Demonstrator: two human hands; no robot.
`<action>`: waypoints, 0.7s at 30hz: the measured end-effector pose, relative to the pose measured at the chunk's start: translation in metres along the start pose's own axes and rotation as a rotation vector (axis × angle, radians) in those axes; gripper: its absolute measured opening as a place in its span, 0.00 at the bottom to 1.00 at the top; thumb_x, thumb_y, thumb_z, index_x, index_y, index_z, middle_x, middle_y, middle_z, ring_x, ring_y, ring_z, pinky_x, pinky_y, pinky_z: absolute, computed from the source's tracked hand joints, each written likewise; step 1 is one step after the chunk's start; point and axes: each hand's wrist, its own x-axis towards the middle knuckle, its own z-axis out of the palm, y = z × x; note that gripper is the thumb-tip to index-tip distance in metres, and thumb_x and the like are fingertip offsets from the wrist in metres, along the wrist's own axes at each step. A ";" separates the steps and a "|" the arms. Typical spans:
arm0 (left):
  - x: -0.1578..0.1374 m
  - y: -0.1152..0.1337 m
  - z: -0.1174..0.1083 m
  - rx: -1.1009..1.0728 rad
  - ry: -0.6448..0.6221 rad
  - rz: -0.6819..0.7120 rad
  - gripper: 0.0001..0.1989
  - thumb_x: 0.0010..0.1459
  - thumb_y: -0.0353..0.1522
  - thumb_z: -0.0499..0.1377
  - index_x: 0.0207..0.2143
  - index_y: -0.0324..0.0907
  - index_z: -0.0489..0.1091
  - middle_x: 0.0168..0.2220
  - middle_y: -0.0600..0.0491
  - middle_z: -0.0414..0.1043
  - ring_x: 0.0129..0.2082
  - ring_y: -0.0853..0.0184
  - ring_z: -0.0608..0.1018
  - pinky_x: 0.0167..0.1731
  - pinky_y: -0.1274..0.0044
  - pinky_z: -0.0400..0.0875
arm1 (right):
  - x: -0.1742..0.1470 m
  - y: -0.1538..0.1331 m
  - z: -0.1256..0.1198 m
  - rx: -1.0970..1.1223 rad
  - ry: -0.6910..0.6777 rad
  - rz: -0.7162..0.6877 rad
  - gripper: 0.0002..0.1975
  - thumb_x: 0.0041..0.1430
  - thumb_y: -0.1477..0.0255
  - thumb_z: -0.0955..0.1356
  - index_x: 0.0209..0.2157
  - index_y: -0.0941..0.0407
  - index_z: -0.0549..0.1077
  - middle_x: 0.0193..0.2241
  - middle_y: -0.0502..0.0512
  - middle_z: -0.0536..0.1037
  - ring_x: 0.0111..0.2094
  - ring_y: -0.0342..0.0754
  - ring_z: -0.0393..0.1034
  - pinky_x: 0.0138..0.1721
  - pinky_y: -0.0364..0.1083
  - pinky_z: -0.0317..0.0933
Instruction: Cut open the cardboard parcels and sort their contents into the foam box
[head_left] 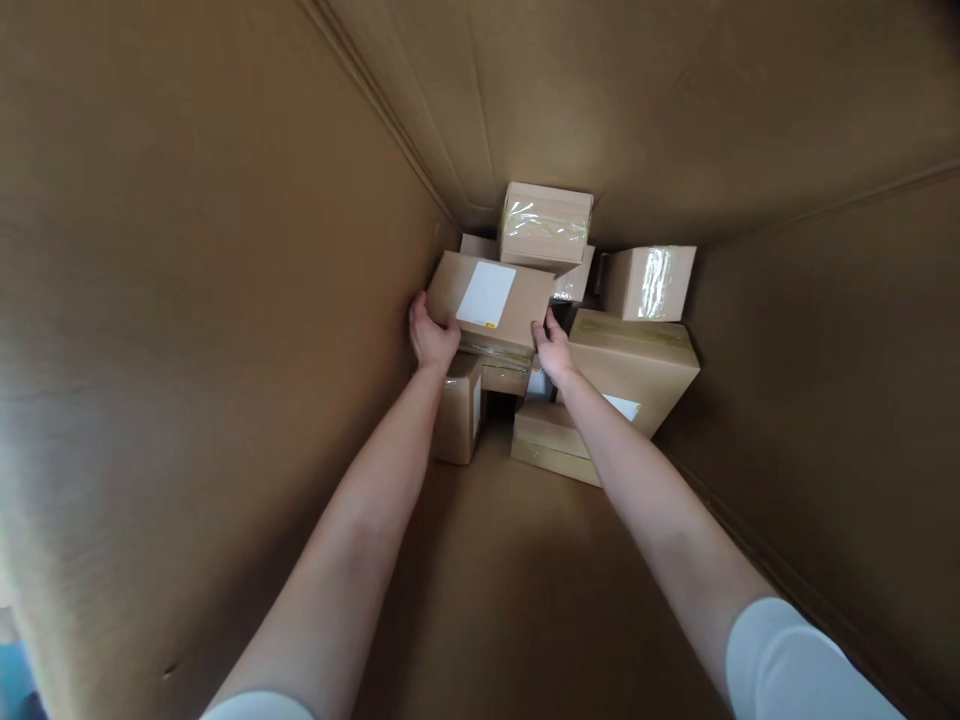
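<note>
Both my arms reach deep into a large cardboard container. My left hand grips the left end of a small brown box with a white label. My right hand grips the same box at its right end. The labelled box rests on top of a pile of several small taped cardboard boxes at the far corner. One taped box sits just behind it, higher on the pile.
A taped box and a larger box lie to the right of my right hand. A flat box and an upright box lie below my hands. The container's bare floor stretches toward me between tall walls.
</note>
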 end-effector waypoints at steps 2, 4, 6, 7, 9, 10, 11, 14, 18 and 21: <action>-0.001 0.002 -0.004 0.006 -0.026 0.003 0.38 0.48 0.27 0.62 0.61 0.33 0.54 0.61 0.38 0.58 0.63 0.56 0.60 0.64 0.66 0.51 | -0.005 0.002 -0.004 -0.003 -0.037 -0.039 0.36 0.57 0.55 0.64 0.64 0.52 0.55 0.61 0.50 0.63 0.62 0.50 0.56 0.65 0.53 0.44; 0.000 0.003 -0.007 0.013 -0.063 0.032 0.43 0.44 0.26 0.64 0.62 0.34 0.52 0.63 0.38 0.54 0.64 0.56 0.58 0.65 0.67 0.49 | -0.011 0.005 -0.010 -0.004 -0.041 -0.051 0.38 0.57 0.55 0.65 0.65 0.51 0.52 0.62 0.49 0.62 0.63 0.50 0.54 0.65 0.53 0.42; 0.003 0.001 -0.008 0.009 -0.107 0.056 0.48 0.40 0.25 0.67 0.63 0.35 0.50 0.65 0.39 0.50 0.66 0.55 0.55 0.65 0.67 0.48 | -0.015 0.010 -0.014 0.013 -0.040 -0.045 0.40 0.57 0.56 0.65 0.66 0.49 0.47 0.62 0.47 0.61 0.63 0.49 0.53 0.66 0.54 0.40; 0.006 -0.001 -0.008 -0.002 -0.137 0.052 0.50 0.38 0.25 0.68 0.64 0.36 0.49 0.65 0.39 0.50 0.66 0.54 0.54 0.65 0.66 0.48 | -0.016 0.012 -0.016 0.032 -0.045 -0.043 0.41 0.57 0.56 0.65 0.67 0.48 0.45 0.63 0.47 0.61 0.64 0.49 0.53 0.66 0.54 0.40; 0.012 -0.009 -0.008 -0.039 -0.209 0.002 0.53 0.34 0.26 0.70 0.63 0.37 0.50 0.64 0.40 0.53 0.64 0.53 0.57 0.64 0.65 0.51 | -0.015 0.013 -0.017 0.086 -0.067 -0.053 0.42 0.57 0.56 0.65 0.67 0.47 0.42 0.64 0.46 0.58 0.65 0.48 0.51 0.66 0.54 0.38; 0.015 -0.013 -0.007 -0.061 -0.241 -0.037 0.53 0.33 0.27 0.71 0.63 0.38 0.52 0.62 0.40 0.57 0.63 0.52 0.60 0.63 0.64 0.53 | -0.013 0.013 -0.017 0.118 -0.081 -0.060 0.42 0.57 0.57 0.65 0.67 0.48 0.42 0.64 0.46 0.58 0.65 0.47 0.50 0.66 0.54 0.38; 0.018 -0.018 -0.007 -0.084 -0.263 -0.076 0.52 0.33 0.27 0.71 0.62 0.39 0.54 0.60 0.41 0.60 0.61 0.52 0.63 0.62 0.64 0.55 | -0.012 0.011 -0.016 0.155 -0.094 -0.063 0.42 0.56 0.57 0.65 0.67 0.48 0.42 0.64 0.47 0.57 0.65 0.47 0.50 0.66 0.54 0.38; 0.017 -0.029 -0.008 -0.174 -0.258 -0.156 0.43 0.38 0.30 0.68 0.59 0.40 0.59 0.55 0.44 0.67 0.56 0.54 0.69 0.59 0.65 0.61 | -0.012 0.003 -0.013 0.271 -0.122 -0.050 0.41 0.56 0.59 0.65 0.67 0.47 0.43 0.63 0.45 0.59 0.63 0.47 0.54 0.66 0.54 0.41; -0.003 -0.027 -0.013 -0.307 -0.221 -0.171 0.35 0.41 0.31 0.65 0.55 0.41 0.62 0.52 0.46 0.69 0.54 0.56 0.71 0.56 0.65 0.63 | -0.031 -0.010 -0.014 0.358 -0.122 -0.062 0.41 0.55 0.57 0.66 0.66 0.46 0.44 0.63 0.45 0.60 0.63 0.47 0.53 0.65 0.54 0.43; -0.023 -0.011 -0.021 -0.386 -0.212 -0.152 0.33 0.42 0.33 0.64 0.53 0.42 0.62 0.52 0.46 0.69 0.52 0.57 0.72 0.55 0.64 0.65 | -0.053 -0.021 -0.024 0.379 -0.075 -0.069 0.43 0.54 0.53 0.66 0.66 0.47 0.45 0.65 0.45 0.56 0.65 0.48 0.49 0.66 0.53 0.41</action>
